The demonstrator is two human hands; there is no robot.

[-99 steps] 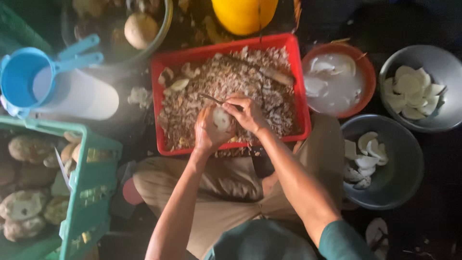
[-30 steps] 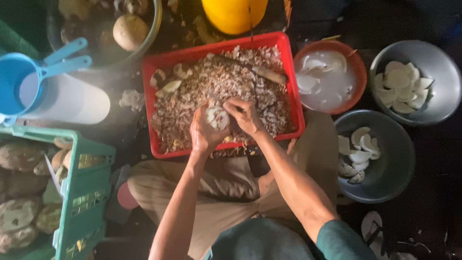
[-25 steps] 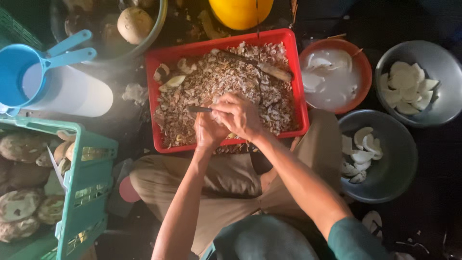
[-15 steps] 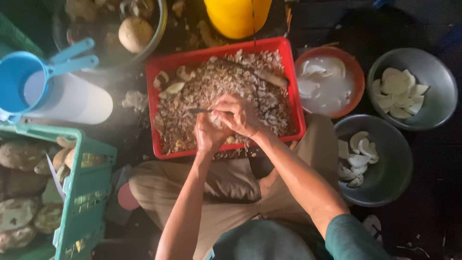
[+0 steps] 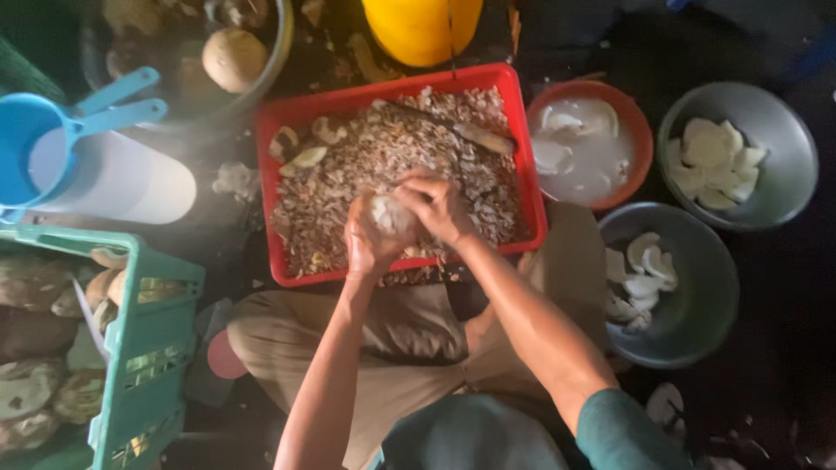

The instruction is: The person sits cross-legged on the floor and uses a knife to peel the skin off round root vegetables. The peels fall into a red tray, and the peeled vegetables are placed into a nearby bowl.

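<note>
While both hands work over the red tray point(image 5: 277, 130), left hand point(image 5: 370, 239) cups a white piece point(image 5: 389, 211), right hand point(image 5: 438, 207) clamps it; bowls crowd 3 o'clock, crate at 8

Dim, soft-focus view; dark shadowed edges, brighter centre.
</note>
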